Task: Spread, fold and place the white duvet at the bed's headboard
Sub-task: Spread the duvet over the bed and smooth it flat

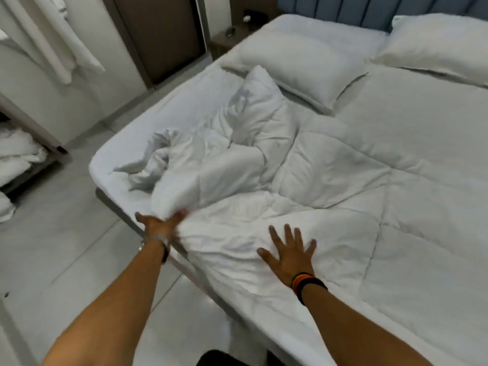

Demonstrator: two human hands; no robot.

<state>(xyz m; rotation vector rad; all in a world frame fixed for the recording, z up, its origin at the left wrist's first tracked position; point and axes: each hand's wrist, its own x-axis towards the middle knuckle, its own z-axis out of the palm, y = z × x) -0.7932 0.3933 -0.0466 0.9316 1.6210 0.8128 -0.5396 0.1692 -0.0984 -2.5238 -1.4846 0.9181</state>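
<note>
The white quilted duvet (343, 186) lies over most of the bed, flat on the right and bunched into a crumpled heap on the left near the bed's corner. My left hand (161, 223) grips a fold of that heap at the bed's near edge. My right hand (287, 250) rests flat on the duvet with its fingers spread, holding nothing. The blue padded headboard (369, 9) stands at the far end.
Two white pillows (295, 67) (438, 46) lie by the headboard. A nightstand (229, 38) stands at the far left bedside. The tiled floor (66, 247) runs along the bed's left side. White linen (15, 154) is stacked at the left edge.
</note>
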